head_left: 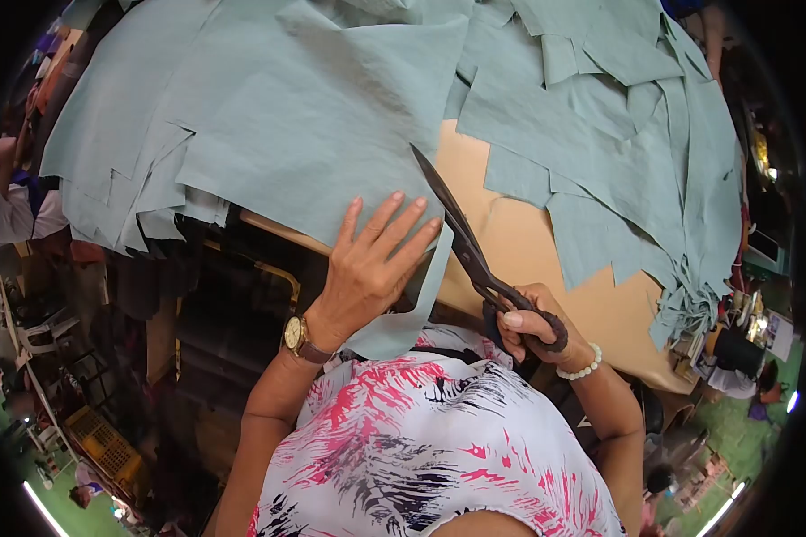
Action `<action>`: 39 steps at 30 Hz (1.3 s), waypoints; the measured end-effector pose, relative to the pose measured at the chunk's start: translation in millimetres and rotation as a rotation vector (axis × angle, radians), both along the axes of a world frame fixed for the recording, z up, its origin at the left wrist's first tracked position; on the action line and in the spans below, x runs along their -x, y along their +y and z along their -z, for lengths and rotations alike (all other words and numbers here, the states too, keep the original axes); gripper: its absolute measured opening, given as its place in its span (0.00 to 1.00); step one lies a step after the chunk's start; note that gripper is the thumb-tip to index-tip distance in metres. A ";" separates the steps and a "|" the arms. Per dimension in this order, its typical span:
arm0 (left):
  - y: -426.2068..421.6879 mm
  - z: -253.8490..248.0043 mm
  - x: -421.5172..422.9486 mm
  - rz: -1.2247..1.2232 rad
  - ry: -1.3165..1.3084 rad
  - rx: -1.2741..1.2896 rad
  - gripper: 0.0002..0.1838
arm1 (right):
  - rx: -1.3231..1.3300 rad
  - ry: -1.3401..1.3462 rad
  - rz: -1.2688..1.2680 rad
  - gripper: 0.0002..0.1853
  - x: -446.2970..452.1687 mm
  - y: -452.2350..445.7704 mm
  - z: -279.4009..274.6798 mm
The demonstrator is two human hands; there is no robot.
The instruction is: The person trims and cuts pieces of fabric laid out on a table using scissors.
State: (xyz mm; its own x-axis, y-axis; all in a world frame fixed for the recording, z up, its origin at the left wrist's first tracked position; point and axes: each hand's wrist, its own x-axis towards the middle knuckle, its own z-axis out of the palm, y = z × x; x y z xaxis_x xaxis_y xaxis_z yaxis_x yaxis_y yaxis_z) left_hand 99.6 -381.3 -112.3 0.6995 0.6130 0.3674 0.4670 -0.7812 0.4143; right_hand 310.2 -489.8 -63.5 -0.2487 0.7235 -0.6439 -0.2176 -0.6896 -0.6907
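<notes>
Head camera shows me a right hand [535, 324], grip wrapped round black scissors [464, 234] at the edge of creased grey-green cloth [287, 116] on the counter [600, 313]. Left hand [372, 259] presses the cloth, fingers spread — watch dial [293, 333] unreadable. Yellow crate [103, 440], lower left — contents unclear.

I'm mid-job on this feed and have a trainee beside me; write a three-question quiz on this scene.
1. True or false: the watch and the beaded bracelet are worn on the same wrist.
2. The left hand rests on: (a) bare tabletop; (b) blue-green cloth; (c) the beaded bracelet.
3. Fill in: the right hand holds the ____.

Key: 1. False: watch left, bracelet right. 2. (b). 3. Scissors.
</notes>
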 end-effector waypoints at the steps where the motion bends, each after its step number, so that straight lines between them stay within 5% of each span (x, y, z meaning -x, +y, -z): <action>1: -0.1 0.5 -0.5 0.000 -0.002 -0.003 0.18 | -0.006 0.004 0.005 0.19 0.8 -0.2 0.5; 39: -26.8 -0.2 -41.3 0.020 -0.253 0.202 0.20 | 0.030 0.036 0.266 0.10 22.1 -44.0 8.6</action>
